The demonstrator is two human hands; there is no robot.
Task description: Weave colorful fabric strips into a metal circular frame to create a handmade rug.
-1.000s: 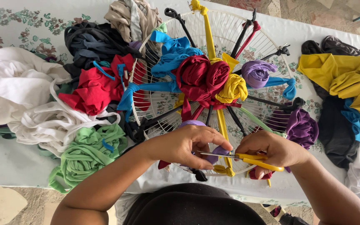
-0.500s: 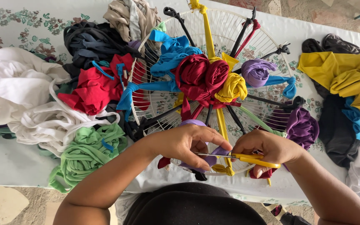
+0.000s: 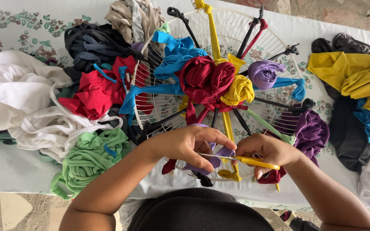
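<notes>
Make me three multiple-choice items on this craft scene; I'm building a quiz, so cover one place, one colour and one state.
1. Where does the green strip pile lie?
A. left of the round wire frame
B. on the frame's hub
C. far right

2. What colour are the scissors' handles?
A. red
B. yellow
C. black

3. What is the left hand doing?
A. resting flat
B. holding a cup
C. pinching a lilac strip

Key: 1 A, it sits beside the frame's left rim; 2 B, yellow shows in the right hand; 3 C, its fingers close on the strip.
</notes>
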